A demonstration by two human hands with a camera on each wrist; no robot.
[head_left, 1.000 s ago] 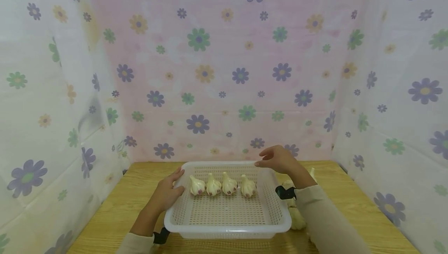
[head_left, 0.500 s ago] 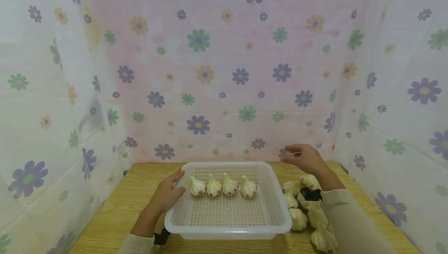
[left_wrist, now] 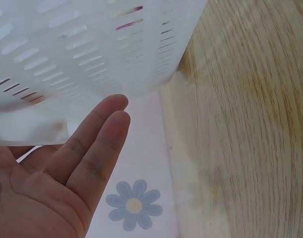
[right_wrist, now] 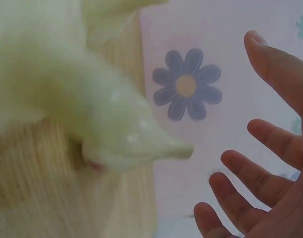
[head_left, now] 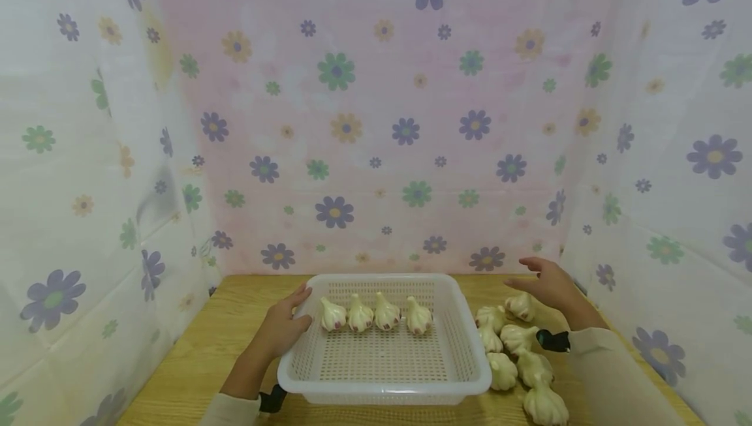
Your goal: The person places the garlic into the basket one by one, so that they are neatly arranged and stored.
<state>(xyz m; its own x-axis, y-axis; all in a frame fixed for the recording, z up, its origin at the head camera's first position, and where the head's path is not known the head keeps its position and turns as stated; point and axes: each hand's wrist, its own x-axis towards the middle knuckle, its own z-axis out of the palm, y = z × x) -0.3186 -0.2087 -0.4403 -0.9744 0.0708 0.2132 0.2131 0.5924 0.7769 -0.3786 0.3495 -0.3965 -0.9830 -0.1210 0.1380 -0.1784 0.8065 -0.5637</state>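
A white plastic basket with slotted walls holds several garlic bulbs in a row near its far side. At its left edge my left hand grips the rim, thumb over the top. In the left wrist view, two extended fingers lie against the outside of the slotted wall; the thumb is mostly hidden. My right hand hovers with spread fingers over the far end of a garlic pile right of the basket, holding nothing. A blurred garlic bulb looms left of those fingers in the right wrist view.
All this rests on a wooden table. Flower-printed cloth hangs behind it and along both sides. The garlic pile touches or nearly touches the basket's right wall.
My right hand has moved from above the basket's far right corner rightward and down to the garlic pile, uncovering more bulbs. The left hand and basket stay put.
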